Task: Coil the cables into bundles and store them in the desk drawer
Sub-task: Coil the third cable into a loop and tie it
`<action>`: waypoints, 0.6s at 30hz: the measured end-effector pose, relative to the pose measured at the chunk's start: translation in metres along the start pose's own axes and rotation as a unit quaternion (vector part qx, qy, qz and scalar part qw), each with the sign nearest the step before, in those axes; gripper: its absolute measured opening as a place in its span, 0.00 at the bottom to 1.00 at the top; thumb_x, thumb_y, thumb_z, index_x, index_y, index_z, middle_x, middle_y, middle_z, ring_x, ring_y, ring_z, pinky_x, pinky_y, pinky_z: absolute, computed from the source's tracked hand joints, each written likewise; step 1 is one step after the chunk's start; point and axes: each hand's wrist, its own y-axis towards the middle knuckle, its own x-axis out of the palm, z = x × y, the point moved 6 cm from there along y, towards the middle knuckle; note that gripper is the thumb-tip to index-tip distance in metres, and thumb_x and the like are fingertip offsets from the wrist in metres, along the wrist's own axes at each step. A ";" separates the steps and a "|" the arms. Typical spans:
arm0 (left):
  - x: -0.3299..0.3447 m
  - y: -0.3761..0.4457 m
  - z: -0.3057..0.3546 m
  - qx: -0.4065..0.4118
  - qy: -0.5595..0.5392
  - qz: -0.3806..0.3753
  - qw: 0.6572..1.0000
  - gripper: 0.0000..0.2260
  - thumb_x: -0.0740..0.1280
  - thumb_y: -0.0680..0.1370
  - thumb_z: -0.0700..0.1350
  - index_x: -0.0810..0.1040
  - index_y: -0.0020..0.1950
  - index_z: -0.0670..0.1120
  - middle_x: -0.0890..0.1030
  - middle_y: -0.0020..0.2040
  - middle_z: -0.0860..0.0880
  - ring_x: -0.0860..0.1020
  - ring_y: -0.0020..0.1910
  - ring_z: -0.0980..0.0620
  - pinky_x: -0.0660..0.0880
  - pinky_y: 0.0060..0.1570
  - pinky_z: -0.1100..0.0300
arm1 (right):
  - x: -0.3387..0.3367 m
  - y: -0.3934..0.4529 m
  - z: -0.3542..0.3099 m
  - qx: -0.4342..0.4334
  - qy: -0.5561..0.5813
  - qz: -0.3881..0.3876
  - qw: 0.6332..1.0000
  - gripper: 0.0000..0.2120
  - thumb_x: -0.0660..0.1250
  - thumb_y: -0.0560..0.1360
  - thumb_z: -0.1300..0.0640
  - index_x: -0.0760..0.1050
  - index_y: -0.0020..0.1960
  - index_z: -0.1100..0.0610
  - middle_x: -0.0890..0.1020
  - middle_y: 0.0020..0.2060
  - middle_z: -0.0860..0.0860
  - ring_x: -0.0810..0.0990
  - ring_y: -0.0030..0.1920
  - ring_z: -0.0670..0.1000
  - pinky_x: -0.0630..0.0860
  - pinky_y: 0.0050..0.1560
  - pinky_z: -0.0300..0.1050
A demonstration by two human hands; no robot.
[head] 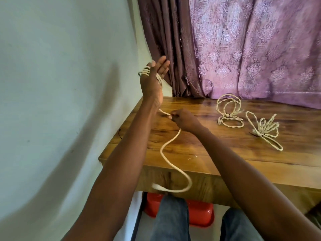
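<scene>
Cream cable loops round left hand (fingers straight); right hand pinches it.

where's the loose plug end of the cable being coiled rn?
Head view, lower centre: the plug end dangles off the desk's front edge, below the right hand, above the red tub.

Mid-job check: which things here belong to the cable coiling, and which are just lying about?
Part of the job:
- loose cable, wound round the left hand, pinched by the right hand
- two tied bundles on the desk

Just lying about:
- red tub under the desk
- curtain
</scene>
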 end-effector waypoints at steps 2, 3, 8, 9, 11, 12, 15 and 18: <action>-0.012 0.003 -0.005 0.030 0.155 0.006 0.987 0.07 0.60 0.84 0.41 0.69 0.61 0.43 0.82 0.58 0.39 0.84 0.52 0.47 0.78 0.57 0.54 | -0.006 -0.012 0.004 0.059 0.127 0.034 0.990 0.10 0.65 0.80 0.58 0.76 0.39 0.52 0.76 0.29 0.50 0.75 0.29 0.49 0.70 0.31 0.41; -0.019 0.001 -0.011 0.038 0.229 -0.004 0.973 0.11 0.60 0.84 0.41 0.66 0.66 0.44 0.81 0.59 0.39 0.83 0.52 0.48 0.78 0.58 0.54 | -0.010 -0.019 0.007 0.092 0.225 0.056 0.968 0.09 0.65 0.80 0.59 0.76 0.41 0.54 0.76 0.30 0.51 0.76 0.28 0.49 0.72 0.30 0.41; -0.040 -0.009 -0.035 0.027 0.522 -0.089 0.848 0.11 0.56 0.85 0.47 0.69 0.60 0.63 0.84 0.54 0.45 0.82 0.53 0.48 0.77 0.57 0.45 | -0.032 -0.028 0.004 0.146 0.570 0.016 0.808 0.11 0.59 0.83 0.57 0.74 0.45 0.60 0.69 0.26 0.47 0.66 0.19 0.42 0.64 0.21 0.35; -0.042 -0.010 -0.040 0.015 0.576 -0.101 0.811 0.10 0.56 0.84 0.47 0.74 0.60 0.58 0.85 0.49 0.46 0.83 0.48 0.49 0.78 0.54 0.47 | -0.037 -0.028 0.002 0.139 0.558 -0.010 0.818 0.12 0.60 0.83 0.55 0.74 0.45 0.61 0.67 0.25 0.47 0.61 0.18 0.42 0.59 0.19 0.34; -0.047 -0.011 -0.050 -0.016 0.651 -0.108 0.752 0.10 0.57 0.84 0.47 0.77 0.54 0.46 0.83 0.39 0.50 0.82 0.38 0.51 0.78 0.49 0.49 | -0.046 -0.027 -0.002 0.120 0.481 -0.053 0.867 0.13 0.61 0.82 0.54 0.75 0.46 0.63 0.67 0.24 0.47 0.58 0.17 0.42 0.53 0.18 0.34; -0.049 -0.011 -0.056 -0.033 0.672 -0.114 0.731 0.11 0.57 0.84 0.48 0.76 0.50 0.44 0.82 0.37 0.51 0.81 0.35 0.51 0.78 0.48 0.49 | -0.051 -0.027 -0.004 0.106 0.432 -0.066 0.893 0.13 0.62 0.82 0.56 0.76 0.47 0.65 0.68 0.24 0.48 0.58 0.17 0.42 0.53 0.19 0.34; -0.049 -0.017 -0.068 -0.094 0.691 -0.152 0.701 0.13 0.57 0.82 0.49 0.73 0.44 0.42 0.83 0.41 0.42 0.81 0.39 0.43 0.78 0.46 0.46 | -0.067 -0.022 -0.013 0.064 0.308 -0.049 0.948 0.10 0.64 0.80 0.62 0.79 0.51 0.68 0.70 0.26 0.50 0.62 0.20 0.44 0.57 0.21 0.36; -0.037 -0.031 -0.070 -0.190 0.611 -0.201 0.742 0.18 0.54 0.84 0.51 0.74 0.40 0.44 0.79 0.30 0.44 0.75 0.24 0.52 0.73 0.33 0.54 | -0.084 -0.013 -0.020 0.017 0.237 0.040 0.971 0.09 0.66 0.79 0.60 0.82 0.51 0.65 0.73 0.27 0.51 0.65 0.22 0.43 0.63 0.23 0.34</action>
